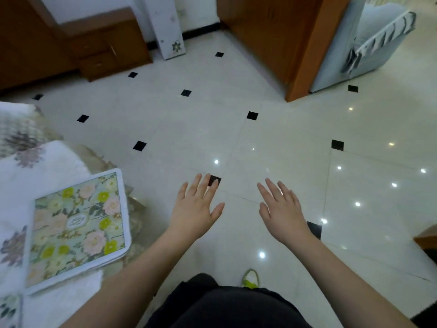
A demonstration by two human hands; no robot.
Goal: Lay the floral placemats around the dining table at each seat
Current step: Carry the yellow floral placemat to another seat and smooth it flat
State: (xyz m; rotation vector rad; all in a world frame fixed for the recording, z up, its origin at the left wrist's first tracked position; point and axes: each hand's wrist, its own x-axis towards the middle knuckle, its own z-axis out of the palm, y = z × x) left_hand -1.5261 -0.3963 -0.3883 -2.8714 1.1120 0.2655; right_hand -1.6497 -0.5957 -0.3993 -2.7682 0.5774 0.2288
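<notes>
A floral placemat (78, 228) with a white border lies flat near the corner of the dining table (47, 166), which is covered by a white flowered cloth, at the left of the head view. The edge of a second placemat (9, 308) shows at the bottom left. My left hand (196, 207) hovers over the floor to the right of the table, fingers straight and spread, holding nothing. My right hand (281, 209) is held out beside it, also flat and empty. Neither hand touches a placemat.
White floor tiles with small black squares (252, 115) stretch ahead. A wooden cabinet (104, 48) stands at the back left, a wooden door panel (283, 43) at the back centre, a pale appliance (369, 43) at the back right. My green shoe (251, 279) shows below.
</notes>
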